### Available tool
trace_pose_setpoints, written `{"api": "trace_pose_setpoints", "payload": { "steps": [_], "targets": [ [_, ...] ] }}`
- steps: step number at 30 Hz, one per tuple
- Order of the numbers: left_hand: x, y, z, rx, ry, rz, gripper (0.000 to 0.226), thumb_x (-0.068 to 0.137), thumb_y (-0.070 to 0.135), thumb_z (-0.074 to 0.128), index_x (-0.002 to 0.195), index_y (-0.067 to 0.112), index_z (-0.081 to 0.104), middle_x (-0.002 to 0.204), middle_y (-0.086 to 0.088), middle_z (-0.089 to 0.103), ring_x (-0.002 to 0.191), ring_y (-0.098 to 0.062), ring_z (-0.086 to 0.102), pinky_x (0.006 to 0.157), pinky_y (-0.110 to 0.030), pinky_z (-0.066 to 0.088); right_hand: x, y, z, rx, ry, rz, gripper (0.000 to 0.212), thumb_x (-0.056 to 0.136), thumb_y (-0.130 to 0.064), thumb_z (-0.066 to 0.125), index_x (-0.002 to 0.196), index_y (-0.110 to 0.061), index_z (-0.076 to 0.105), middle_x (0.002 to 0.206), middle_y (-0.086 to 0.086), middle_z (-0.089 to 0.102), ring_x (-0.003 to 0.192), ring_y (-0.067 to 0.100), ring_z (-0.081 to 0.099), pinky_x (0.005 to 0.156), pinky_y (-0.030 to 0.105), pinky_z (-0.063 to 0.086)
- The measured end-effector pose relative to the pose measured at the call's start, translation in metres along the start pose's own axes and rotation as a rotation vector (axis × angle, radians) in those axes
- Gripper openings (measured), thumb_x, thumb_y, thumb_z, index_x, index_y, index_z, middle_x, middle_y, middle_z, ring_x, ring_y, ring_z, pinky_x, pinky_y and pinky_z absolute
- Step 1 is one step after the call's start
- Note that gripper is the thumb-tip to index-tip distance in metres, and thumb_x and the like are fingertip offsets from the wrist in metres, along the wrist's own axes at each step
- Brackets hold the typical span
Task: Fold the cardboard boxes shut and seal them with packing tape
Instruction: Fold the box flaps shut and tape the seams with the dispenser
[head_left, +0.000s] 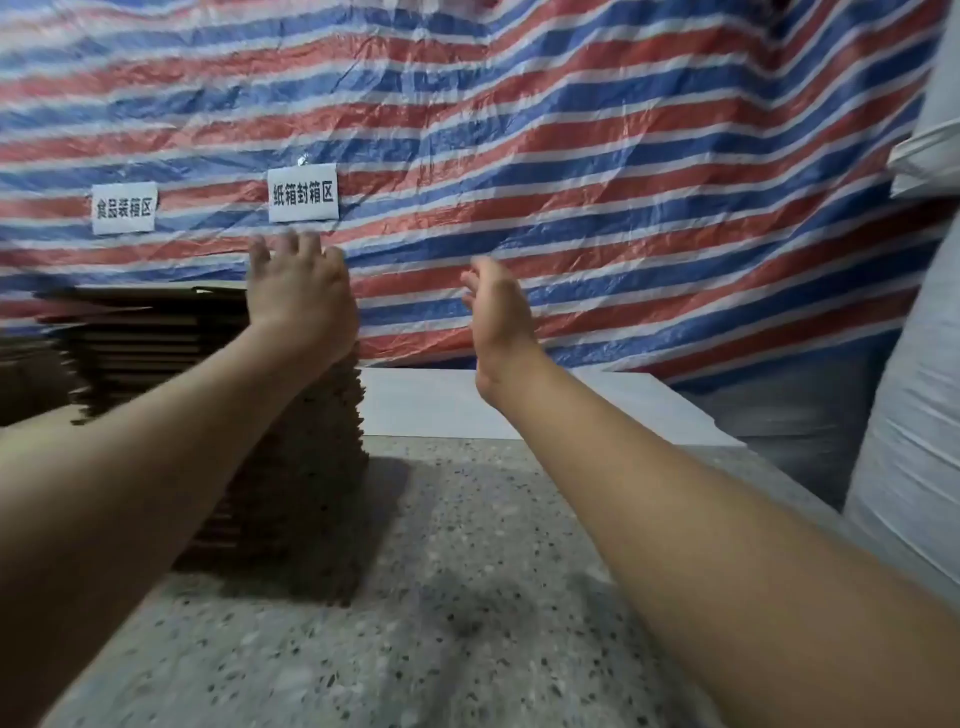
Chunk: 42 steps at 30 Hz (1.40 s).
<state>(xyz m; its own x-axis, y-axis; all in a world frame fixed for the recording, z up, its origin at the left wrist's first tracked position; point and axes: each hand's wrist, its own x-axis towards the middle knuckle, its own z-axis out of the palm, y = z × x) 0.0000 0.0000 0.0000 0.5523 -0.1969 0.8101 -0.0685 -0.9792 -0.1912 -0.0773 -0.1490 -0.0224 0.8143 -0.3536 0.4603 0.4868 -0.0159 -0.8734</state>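
A tall stack of flattened brown cardboard boxes (306, 467) stands on the left of a speckled stone table (467, 597). My left hand (298, 296) is stretched out over the stack's top right corner, fingers spread, holding nothing; whether it touches the top sheet is unclear. My right hand (498, 317) hangs in the air to the right of the stack, palm turned inward, fingers apart and empty. No packing tape is in view.
A red, white and blue striped tarp (571, 156) hangs behind the table with two white paper labels (303, 193) on it. A white board (467, 405) lies at the table's far side. White woven sacks (914, 441) rise at the right edge.
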Motion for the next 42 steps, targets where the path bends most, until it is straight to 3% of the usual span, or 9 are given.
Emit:
{"api": "trace_pose_setpoints", "payload": {
  "steps": [1,2,10,15,20,25,29,38,42],
  "targets": [
    [0.011,-0.009,0.000,0.079,-0.057,-0.018,0.042,0.093,0.024,0.045,0.130,0.005,0.049,0.135,-0.020,0.048,0.128,-0.036,0.041,0.109,-0.050,0.028,0.002,-0.004,0.002,-0.043,0.000,-0.006,0.043,0.109,-0.032,0.026,0.139,-0.009,0.047,0.110,-0.001,0.056,0.095,-0.002,0.049,0.112,0.040,0.024],
    [0.019,-0.016,-0.002,0.134,-0.122,-0.020,0.043,0.093,0.026,0.044,0.131,0.005,0.049,0.133,-0.020,0.049,0.126,-0.036,0.044,0.106,-0.048,0.031,0.010,-0.003,0.003,-0.084,-0.007,-0.008,0.044,0.109,-0.031,0.027,0.141,-0.009,0.045,0.109,-0.003,0.054,0.092,-0.001,0.047,0.088,0.027,0.021],
    [0.067,-0.050,0.017,0.277,-0.616,-0.023,0.060,0.099,0.057,0.035,0.139,0.014,0.047,0.144,-0.012,0.049,0.132,-0.034,0.046,0.111,-0.053,0.034,0.044,0.006,0.009,-0.182,0.008,0.021,0.048,0.107,-0.036,0.031,0.150,-0.016,0.039,0.144,0.003,0.045,0.110,0.014,0.036,0.093,0.037,0.032],
    [0.059,-0.043,0.041,0.232,-0.745,0.066,0.049,0.104,0.038,0.036,0.142,0.008,0.046,0.145,-0.014,0.047,0.130,-0.031,0.048,0.106,-0.040,0.041,0.058,0.012,0.009,-0.214,0.020,0.027,0.042,0.105,-0.037,0.033,0.139,-0.015,0.046,0.097,-0.006,0.045,0.085,0.012,0.042,0.088,0.038,0.033],
    [0.052,-0.033,0.038,0.173,-0.769,0.020,0.042,0.100,0.027,0.043,0.135,0.006,0.051,0.135,-0.017,0.052,0.119,-0.036,0.054,0.104,-0.050,0.044,0.066,0.021,0.008,-0.261,0.014,0.059,0.039,0.105,-0.043,0.032,0.133,-0.019,0.046,0.110,-0.007,0.043,0.092,0.013,0.045,0.088,0.039,0.034],
    [0.036,-0.004,0.022,0.587,-0.603,0.068,0.033,0.093,0.015,0.051,0.124,0.004,0.058,0.124,-0.018,0.061,0.109,-0.035,0.061,0.094,-0.043,0.052,0.068,0.023,0.007,-0.322,0.048,0.085,0.020,0.106,-0.040,0.032,0.113,-0.023,0.041,0.087,-0.014,0.041,0.075,0.003,0.040,0.061,0.026,0.034],
    [0.031,0.011,0.007,0.872,-0.306,0.262,0.015,0.094,0.023,0.054,0.106,0.015,0.060,0.093,0.000,0.064,0.085,-0.019,0.057,0.094,-0.033,0.043,0.069,0.021,0.008,-0.338,0.040,0.061,0.018,0.104,-0.037,0.036,0.112,-0.022,0.044,0.091,-0.011,0.046,0.079,0.005,0.045,0.057,0.025,0.032],
    [0.062,0.036,-0.079,0.600,0.126,0.286,0.023,0.095,0.031,0.039,0.099,0.014,0.054,0.079,-0.005,0.048,0.085,-0.022,0.049,0.090,-0.032,0.033,0.089,-0.018,-0.015,-0.320,0.258,-0.020,0.046,0.103,-0.040,0.039,0.136,-0.010,0.048,0.124,0.008,0.055,0.094,0.020,0.054,0.073,0.033,0.038],
    [0.071,0.050,-0.103,0.384,0.295,0.322,0.027,0.100,0.020,0.044,0.120,0.005,0.055,0.106,-0.012,0.061,0.105,-0.031,0.057,0.098,-0.038,0.034,0.094,-0.041,-0.041,-0.200,0.398,-0.010,0.059,0.103,-0.052,0.038,0.147,-0.013,0.041,0.147,0.011,0.049,0.124,0.031,0.054,0.087,0.037,0.043]
  ]
}}
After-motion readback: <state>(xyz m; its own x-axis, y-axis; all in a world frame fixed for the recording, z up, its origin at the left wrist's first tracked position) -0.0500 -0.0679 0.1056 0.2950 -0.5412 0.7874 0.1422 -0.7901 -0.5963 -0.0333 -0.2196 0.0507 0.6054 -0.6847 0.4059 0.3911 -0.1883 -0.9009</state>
